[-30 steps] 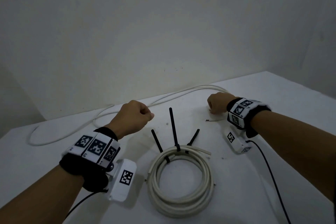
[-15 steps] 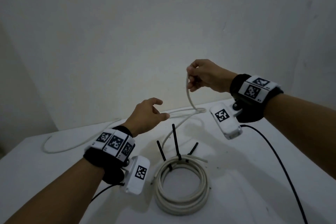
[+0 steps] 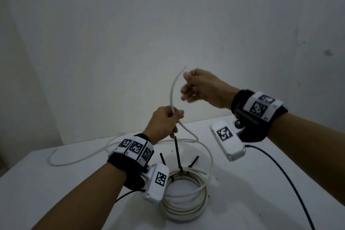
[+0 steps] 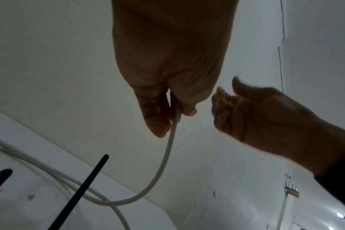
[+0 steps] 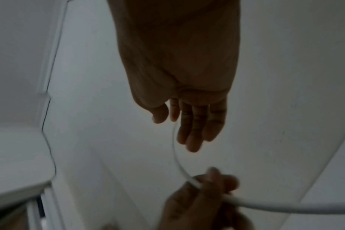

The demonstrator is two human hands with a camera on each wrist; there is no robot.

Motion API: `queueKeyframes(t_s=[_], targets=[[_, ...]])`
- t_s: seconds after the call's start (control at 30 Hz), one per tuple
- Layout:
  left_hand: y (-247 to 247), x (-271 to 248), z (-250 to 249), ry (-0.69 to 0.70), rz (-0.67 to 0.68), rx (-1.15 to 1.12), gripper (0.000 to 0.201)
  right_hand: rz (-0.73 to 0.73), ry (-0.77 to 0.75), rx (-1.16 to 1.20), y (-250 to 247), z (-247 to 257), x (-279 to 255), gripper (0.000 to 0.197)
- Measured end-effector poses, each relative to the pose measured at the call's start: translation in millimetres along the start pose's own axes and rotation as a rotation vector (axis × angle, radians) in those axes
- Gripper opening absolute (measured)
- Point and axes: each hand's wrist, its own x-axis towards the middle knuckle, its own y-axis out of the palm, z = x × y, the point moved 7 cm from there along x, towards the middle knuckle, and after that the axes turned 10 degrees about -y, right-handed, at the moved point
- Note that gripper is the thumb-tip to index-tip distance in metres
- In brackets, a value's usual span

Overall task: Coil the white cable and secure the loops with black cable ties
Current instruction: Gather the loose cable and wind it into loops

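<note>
A white cable [image 3: 172,89] rises from my left hand [image 3: 173,115], which grips it a short way below its free end. From that hand it drops in a loop to the table [image 3: 261,183]. In the left wrist view my thumb and fingers [image 4: 158,124] pinch the cable [image 4: 165,155]. My right hand [image 3: 186,87] hovers just right of the cable's end with relaxed fingers that hold nothing; its fingers [image 5: 195,132] look straight in the right wrist view. A finished white coil [image 3: 184,209] lies in front of me with three black cable ties [image 3: 177,153] sticking up from its far side.
The rest of the loose cable [image 3: 74,162] trails over the table's far left, close to the wall. Black wrist-camera leads [image 3: 280,173] cross the table on the right. The table's left edge [image 3: 22,162] is near.
My right hand lifted the cable end off the table and has now let it go. My left hand rose and took hold of the cable below the end.
</note>
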Motion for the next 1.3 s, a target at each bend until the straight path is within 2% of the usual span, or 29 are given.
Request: queueKeyframes(t_s=[0.07,0.17,0.23,0.37,0.47,0.57,0.63,0.77,0.87,0.93,1.0,1.07,1.1,1.17,1.23,1.27,1.3], targets=[[-3,2,4,-0.030,-0.012,-0.088,0.023,0.030,0.083,-0.330,-9,-21,-15,0.022],[-5,3,7,-0.061,-0.019,-0.180,0.018,0.192,0.317,-0.840,-21,-77,-43,0.032],[-5,3,8,-0.066,-0.024,-0.197,0.017,0.271,0.473,-0.955,-26,-116,-63,0.041],[-5,7,10,-0.079,-0.025,-0.232,0.022,0.320,0.685,-0.896,-28,-170,-89,0.037],[-6,8,10,-0.077,-0.015,-0.230,0.027,0.346,0.711,-0.828,-20,-189,-93,0.021],[-11,7,7,-0.086,-0.009,-0.246,0.030,0.268,0.738,-0.746,-21,-202,-89,0.017],[-16,7,5,-0.116,-0.019,-0.273,0.037,0.111,0.725,-0.680,-30,-206,-79,0.018],[-25,3,7,-0.194,0.004,-0.353,0.043,-0.319,0.633,-0.495,-64,-193,-56,0.013],[-34,1,9,-0.195,-0.003,-0.343,0.044,-0.588,0.550,-0.182,-82,-182,-44,0.012],[-43,2,12,-0.200,-0.045,-0.318,0.045,-0.707,0.504,0.057,-86,-181,-40,0.014],[-52,4,15,-0.212,-0.076,-0.313,0.046,-0.725,0.476,0.274,-80,-184,-35,0.008],[-59,6,18,-0.217,-0.100,-0.311,0.046,-0.685,0.513,0.395,-68,-192,-34,0.013],[-62,6,20,-0.219,-0.109,-0.313,0.047,-0.658,0.526,0.363,-66,-195,-34,0.020],[-64,8,22,-0.222,-0.107,-0.322,0.047,-0.572,0.555,0.143,-63,-199,-38,0.034],[-62,8,24,-0.227,-0.084,-0.340,0.046,-0.496,0.606,-0.091,-63,-208,-41,0.023],[-61,8,25,-0.230,-0.070,-0.355,0.046,-0.493,0.592,-0.117,-61,-207,-41,0.012],[-58,8,25,-0.232,-0.055,-0.378,0.046,-0.487,0.545,-0.184,-62,-203,-41,0.009]])
